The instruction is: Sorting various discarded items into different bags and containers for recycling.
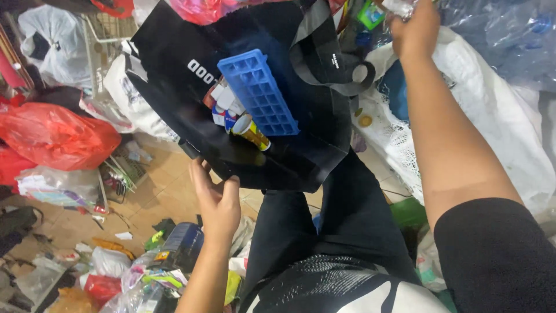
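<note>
My left hand (215,200) grips the near edge of a large black bag (174,98) and holds it spread open over my lap. On the bag lie a blue ice cube tray (259,93), a yellow tube-shaped container (252,132) and some small white and red cartons (225,104). My right hand (412,26) reaches up and away at the top right, its fingers closed on a crumpled clear plastic piece (399,7) beside a heap of clear plastic bottles (509,35).
A white sack (492,110) lies under my right arm. Red plastic bags (55,136) and white bags (49,40) sit at the left. Mixed litter and a dark can (179,246) cover the tiled floor (162,191) at the lower left.
</note>
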